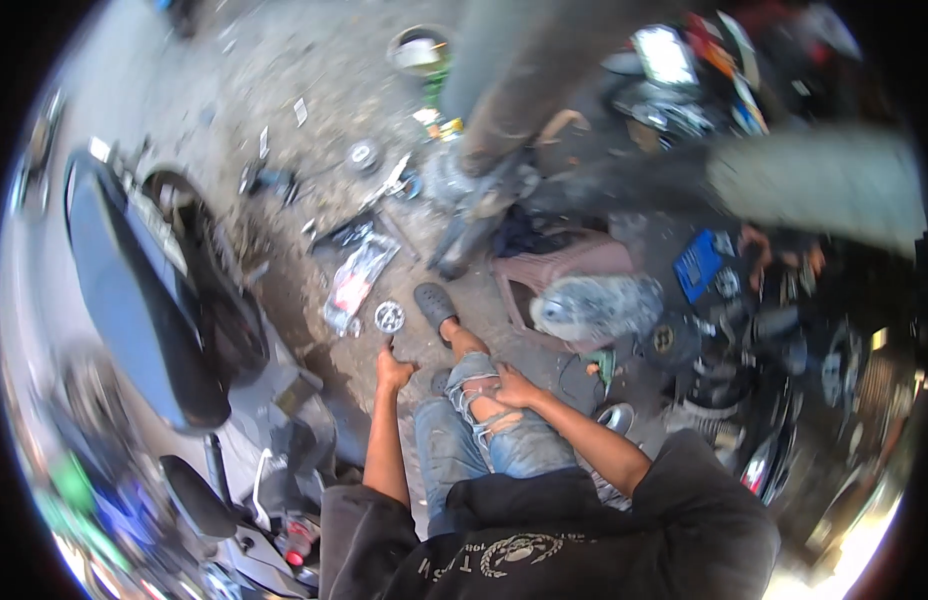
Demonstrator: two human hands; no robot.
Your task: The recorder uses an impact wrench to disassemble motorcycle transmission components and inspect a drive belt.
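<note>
My left hand (394, 370) reaches low over the ground, its thumb apart from the fingers and nothing visible in its grasp. Just beyond its fingertips lies a round silver metal part with holes (389, 317). A clear plastic bag with red and white contents (356, 284) is on the ground beside that part. On the torn knee of my blue jeans (529, 445) rests my right hand (517, 387), fingers spread and holding nothing. A grey clog (436, 303) is on my foot ahead of the knee.
At left stands a motorcycle with a long dark seat (134, 300). A pinkish plastic stool or crate (512, 285) and a plastic-wrapped bundle (599, 307) lie ahead to the right. Further right are a blue tray (696, 266) and scattered parts. Large blurred shapes cross the top.
</note>
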